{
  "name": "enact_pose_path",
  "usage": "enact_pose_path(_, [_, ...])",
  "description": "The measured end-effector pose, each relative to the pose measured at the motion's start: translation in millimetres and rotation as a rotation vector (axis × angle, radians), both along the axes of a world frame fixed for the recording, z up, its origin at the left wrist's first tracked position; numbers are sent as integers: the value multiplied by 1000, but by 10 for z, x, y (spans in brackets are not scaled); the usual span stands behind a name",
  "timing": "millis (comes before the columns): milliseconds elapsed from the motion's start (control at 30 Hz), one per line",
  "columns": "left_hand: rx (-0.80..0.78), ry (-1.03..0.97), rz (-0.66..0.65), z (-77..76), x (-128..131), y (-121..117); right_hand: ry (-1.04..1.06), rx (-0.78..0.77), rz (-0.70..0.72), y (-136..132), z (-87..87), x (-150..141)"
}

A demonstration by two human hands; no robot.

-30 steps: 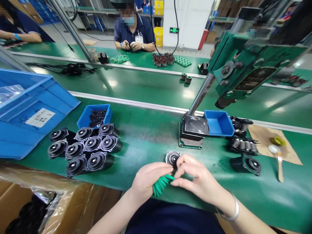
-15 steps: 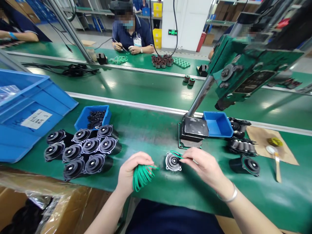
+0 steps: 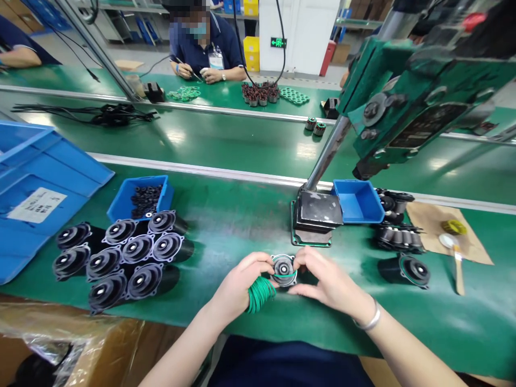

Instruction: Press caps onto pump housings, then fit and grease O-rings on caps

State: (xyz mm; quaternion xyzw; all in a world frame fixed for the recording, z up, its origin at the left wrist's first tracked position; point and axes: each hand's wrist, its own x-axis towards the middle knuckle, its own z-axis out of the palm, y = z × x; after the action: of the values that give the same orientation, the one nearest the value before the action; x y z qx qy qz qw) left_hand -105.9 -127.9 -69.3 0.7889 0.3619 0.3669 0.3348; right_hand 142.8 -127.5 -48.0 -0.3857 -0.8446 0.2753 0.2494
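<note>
While both hands meet at the near edge of the green counter (image 3: 242, 226), they close around a round black cap (image 3: 283, 268) lying flat there. The left hand (image 3: 242, 285) touches the cap's left rim with its fingertips and keeps a bundle of green rings (image 3: 260, 294) clamped in its curled fingers. The right hand (image 3: 330, 279) (a silver bangle sits on its wrist) pinches the cap's right rim, and one green ring (image 3: 284, 276) lies along the cap's near edge.

Left of the hands, a cluster of black housings (image 3: 121, 252) stands packed together, each touching its neighbours. Just behind it sits a small blue tray (image 3: 121, 201) of little black parts, and a large blue bin (image 3: 36, 183) lies farther left. Right of the hands, a single black housing (image 3: 405, 269) lies on its side, near a row of dark parts (image 3: 397, 234) and a sheet of brown paper (image 3: 471, 242) with a brush on it.

Behind the cap, the black base (image 3: 316, 212) of a green press (image 3: 403, 107) stands beside an empty blue tray (image 3: 357, 201). Beyond the conveyor, a seated person (image 3: 205, 45) works at the far counter.
</note>
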Motion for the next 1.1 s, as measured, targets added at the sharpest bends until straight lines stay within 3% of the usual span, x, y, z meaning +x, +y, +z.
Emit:
enact_pose_path(267, [-124, 44, -56, 14, -61, -11, -89, 192, -5, -119, -69, -37])
enact_pose_path(400, [-321, -24, -56, 17, -1, -73, -50, 263, 3, -169, -107, -86])
enact_pose_path(567, [-560, -231, 167, -41, 105, -277, -44, 340, -39, -226, -46, -64])
enact_pose_path(700, [-314, -331, 328, -26, 49, -270, -104, 273, -76, -127, 79, -186])
enact_pose_path(867, [-61, -156, 308, 78, -98, -165, -310, 295, 9, -47, 63, -340])
enact_pose_path(967, [-15, -106, 292, 42, -171, -153, -425, 330, -121, -80, 42, -58])
enact_pose_path(1100, [-18, -98, 255, -65, -137, -155, -646, 404, -423, -215, 86, 641])
